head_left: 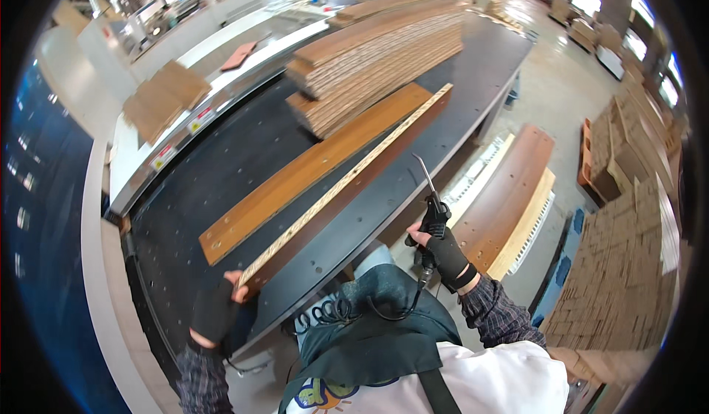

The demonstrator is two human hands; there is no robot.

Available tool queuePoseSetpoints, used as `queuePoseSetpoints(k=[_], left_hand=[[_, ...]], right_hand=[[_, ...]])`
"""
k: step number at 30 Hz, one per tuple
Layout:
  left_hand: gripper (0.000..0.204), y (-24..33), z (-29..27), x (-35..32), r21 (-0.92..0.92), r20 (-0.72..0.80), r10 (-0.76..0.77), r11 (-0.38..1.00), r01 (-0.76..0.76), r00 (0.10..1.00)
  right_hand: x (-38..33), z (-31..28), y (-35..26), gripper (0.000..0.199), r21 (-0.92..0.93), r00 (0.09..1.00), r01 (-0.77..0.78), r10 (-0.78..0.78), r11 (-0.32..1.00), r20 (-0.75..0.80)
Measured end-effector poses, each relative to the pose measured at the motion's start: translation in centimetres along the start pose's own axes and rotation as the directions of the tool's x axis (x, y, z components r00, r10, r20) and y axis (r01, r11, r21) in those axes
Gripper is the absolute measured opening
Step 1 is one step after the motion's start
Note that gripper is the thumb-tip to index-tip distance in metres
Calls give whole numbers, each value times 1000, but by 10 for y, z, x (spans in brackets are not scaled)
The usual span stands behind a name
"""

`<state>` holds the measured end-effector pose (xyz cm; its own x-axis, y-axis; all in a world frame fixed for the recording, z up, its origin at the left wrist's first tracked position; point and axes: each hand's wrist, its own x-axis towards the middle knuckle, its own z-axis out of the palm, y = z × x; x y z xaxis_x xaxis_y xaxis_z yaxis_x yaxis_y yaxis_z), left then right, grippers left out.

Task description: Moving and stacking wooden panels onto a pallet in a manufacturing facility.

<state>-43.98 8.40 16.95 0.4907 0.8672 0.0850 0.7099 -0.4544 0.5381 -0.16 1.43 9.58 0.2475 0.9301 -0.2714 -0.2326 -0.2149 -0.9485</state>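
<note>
My left hand [219, 307], in a black fingerless glove, grips the near end of a long brown wood panel [354, 181]. This panel stands on its long edge on the dark table, its pale raw chipboard edge facing up. Closed round a black air blow gun [436, 218] is my right hand [441, 251], gloved the same way. The gun's thin metal nozzle points up and away, close to the table's near edge, and a coiled black hose [325, 313] runs from it. Beside the held panel a second brown panel [295, 178] lies flat, with small holes at its near end.
A stack of brown panels [384, 59] stands farther up the black table [188, 214]. On the right, more panels [509, 192] rest on a lower pile, beside stacked cardboard [620, 281] on a blue pallet [557, 266]. Cardboard pieces [166, 98] lie on a white ledge at left.
</note>
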Motion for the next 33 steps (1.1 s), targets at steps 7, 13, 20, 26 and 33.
queuePoseSetpoints(k=[7,13,20,26,33], left_hand=[[27,-14,-15,30,-487,341,-166,811,325,925],[27,-12,-29,32,-361,296,-242,867,343,924],[22,4,-20,27,-443,185,-99,880,172,978],[42,23,16,-24,378,-121,189,916,-131,974],[54,26,48,-27,627,-57,265,760,-172,962]], right_hand=[[-37,50,0,24,-517,610,655,19,551,792],[-39,98,-19,28,-382,447,826,-68,415,892],[-5,66,19,20,-499,645,762,-413,413,643],[22,4,14,21,217,981,118,-80,969,-175],[-2,31,-2,22,57,964,255,-249,965,-94]])
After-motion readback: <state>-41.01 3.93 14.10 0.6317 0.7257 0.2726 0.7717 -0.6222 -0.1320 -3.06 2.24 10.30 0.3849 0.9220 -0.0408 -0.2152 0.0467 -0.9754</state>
